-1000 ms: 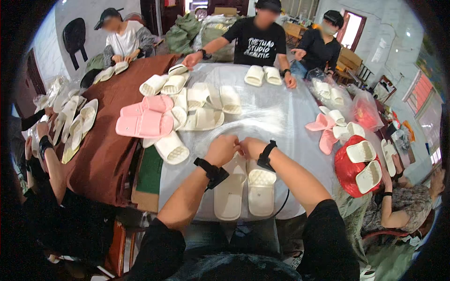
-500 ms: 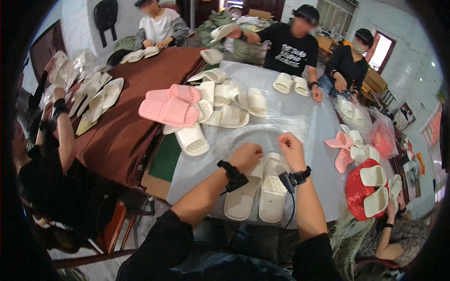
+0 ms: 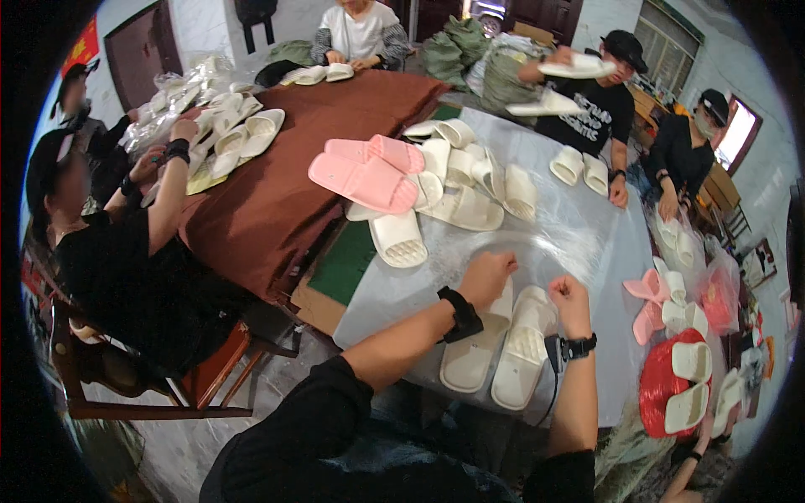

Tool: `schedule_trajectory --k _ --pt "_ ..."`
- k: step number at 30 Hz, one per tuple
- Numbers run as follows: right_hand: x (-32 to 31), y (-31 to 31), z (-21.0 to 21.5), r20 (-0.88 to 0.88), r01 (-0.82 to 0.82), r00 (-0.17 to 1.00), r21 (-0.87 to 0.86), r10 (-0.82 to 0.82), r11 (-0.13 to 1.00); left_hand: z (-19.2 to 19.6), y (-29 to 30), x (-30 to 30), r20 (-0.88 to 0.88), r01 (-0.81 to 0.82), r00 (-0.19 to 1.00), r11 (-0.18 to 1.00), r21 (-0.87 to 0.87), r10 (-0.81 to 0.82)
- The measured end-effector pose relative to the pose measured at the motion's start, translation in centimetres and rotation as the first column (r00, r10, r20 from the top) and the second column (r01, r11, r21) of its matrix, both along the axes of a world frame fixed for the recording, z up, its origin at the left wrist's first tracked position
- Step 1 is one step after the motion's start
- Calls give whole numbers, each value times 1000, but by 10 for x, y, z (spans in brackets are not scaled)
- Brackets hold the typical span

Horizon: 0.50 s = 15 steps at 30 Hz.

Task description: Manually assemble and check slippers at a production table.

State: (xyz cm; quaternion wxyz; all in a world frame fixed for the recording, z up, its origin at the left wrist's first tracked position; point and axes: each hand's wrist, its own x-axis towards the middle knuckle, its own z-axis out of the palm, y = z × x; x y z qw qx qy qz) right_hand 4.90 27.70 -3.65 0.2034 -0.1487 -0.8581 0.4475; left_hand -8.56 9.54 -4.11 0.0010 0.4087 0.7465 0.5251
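A pair of cream slippers lies side by side in front of me on the plastic-covered table [image 3: 369, 314], the left slipper [image 3: 468, 367] and the right slipper [image 3: 521, 352]. My left hand [image 3: 489, 283] is over the far part of the left slipper and hides much of its strap. Its fingers are curled together. Just past the right slipper's far end, my right hand [image 3: 573, 302] is raised with bent, closed fingers. Whatever either hand pinches, if anything, is too small or clear to make out. Both wrists wear black bands with small devices.
Pink slippers [image 3: 365, 180] top a heap of cream slippers [image 3: 470, 208] beyond my left hand. A brown cloth-covered table [image 3: 277, 197] adjoins on the left. A red bundle [image 3: 658, 390] carries cream slippers at right. Across, a co-worker [image 3: 583, 109] lifts slippers; others sit around.
The view has swung left, shifting the scene rightward. My hands stay close to the pair, fingers still curled. The co-worker opposite now has two slippers raised where one was seen.
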Motion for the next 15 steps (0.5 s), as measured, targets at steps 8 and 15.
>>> schedule_trajectory --k 8,15 --pt "-3 -67 53 -161 -63 982 217 100 974 14 -6 17 -204 132 971 991 21 -125" --pt "-7 -60 29 17 -22 1000 152 19 988 4 -11 17 213 208 951 974 89 -223"
